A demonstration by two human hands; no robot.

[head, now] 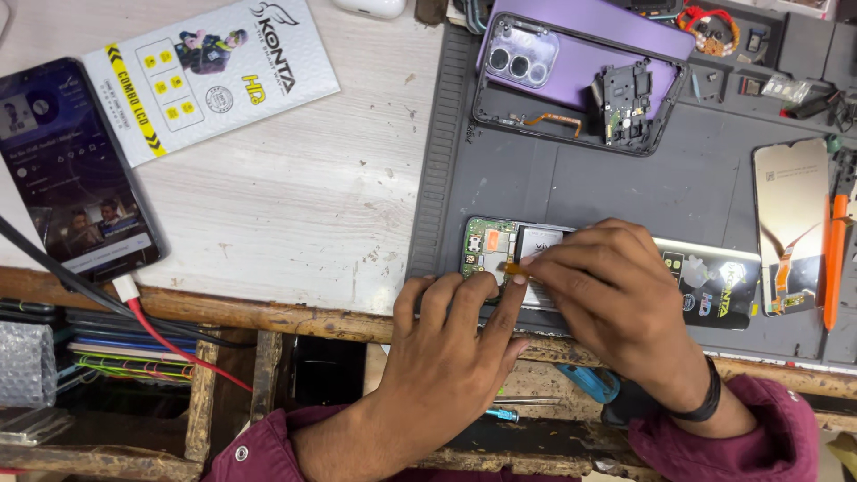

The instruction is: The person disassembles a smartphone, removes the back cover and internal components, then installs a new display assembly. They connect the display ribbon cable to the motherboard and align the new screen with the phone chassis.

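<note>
An opened phone [489, 246] with a green circuit board and a battery lies on the grey work mat [553, 187] near the table's front edge. My left hand [446, 348] rests at the phone's lower edge, its index finger touching the board. My right hand [616, 295] covers the phone's middle and pinches a small orange ribbon cable [515, 267] against the board. A dark band sits on my right wrist.
A purple phone back frame [571, 76] lies at the mat's top. A loose screen [790, 223] and an orange pry tool [836, 259] lie at right. On the white tabletop sit a lit phone [67, 165] on a cable and a white parts packet [210, 71].
</note>
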